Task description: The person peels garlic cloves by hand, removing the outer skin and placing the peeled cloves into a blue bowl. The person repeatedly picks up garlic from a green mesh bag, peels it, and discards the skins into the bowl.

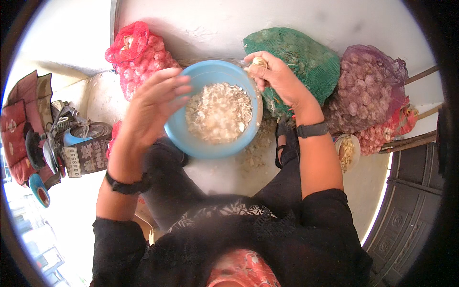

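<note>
A light-blue plastic basin [211, 152] stands in front of me, between my feet and the wall. Papery garlic skins and cloves [218, 111] cover its bottom; blur hides which is which. Over the basin's left rim, my left hand [152, 104] is blurred, with fingers stretched out and nothing seen in them. My right hand [278, 73] is above the right rim and pinches a pale piece of garlic [260, 62] between thumb and fingers. Whether it is a whole bulb or part of one, I cannot tell.
Garlic fills a red mesh sack [143, 68] at left and a purple one [362, 82] at right. A green mesh sack [297, 53] leans behind my right hand. Cloves lie in a small tub [346, 152]. Skins litter the floor [256, 147]. A parked two-wheeler [53, 143] stands left.
</note>
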Demonstrator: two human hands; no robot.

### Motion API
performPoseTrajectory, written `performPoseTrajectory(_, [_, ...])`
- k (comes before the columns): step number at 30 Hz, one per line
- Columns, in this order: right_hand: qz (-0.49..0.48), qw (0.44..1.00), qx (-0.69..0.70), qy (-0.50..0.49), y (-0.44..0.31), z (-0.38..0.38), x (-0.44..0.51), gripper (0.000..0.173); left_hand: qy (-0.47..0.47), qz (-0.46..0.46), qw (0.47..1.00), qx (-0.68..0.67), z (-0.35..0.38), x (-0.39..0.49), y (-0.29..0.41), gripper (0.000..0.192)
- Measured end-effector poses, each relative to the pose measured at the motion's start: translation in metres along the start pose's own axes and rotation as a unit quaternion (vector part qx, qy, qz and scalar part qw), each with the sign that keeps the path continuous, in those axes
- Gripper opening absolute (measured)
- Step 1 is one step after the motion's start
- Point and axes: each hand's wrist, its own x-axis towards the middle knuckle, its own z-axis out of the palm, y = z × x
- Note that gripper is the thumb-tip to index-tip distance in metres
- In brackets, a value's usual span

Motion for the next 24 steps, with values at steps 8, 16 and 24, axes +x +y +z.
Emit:
performPoseTrajectory(8, [0.045, 0.971, 0.223, -0.079, -0.006, 0.041, -0.006, 0.044, -0.162, 0.014, 0.985, 0.051, 0.059, 0.058, -0.040, 0.032])
performPoseTrajectory(16, [0.133, 0.949, 0.282, 0.042, 0.010, 0.052, 0.000, 0.039, -0.159, 0.049, 0.985, 0.051, 0.048, 0.082, -0.074, 0.024])
performPoseTrajectory(24, [0.151, 0.932, 0.324, 0.053, 0.014, 0.060, 0.010, 0.034, -0.099, 0.051, 0.994, 0.002, 0.035, 0.091, -0.082, 0.022])
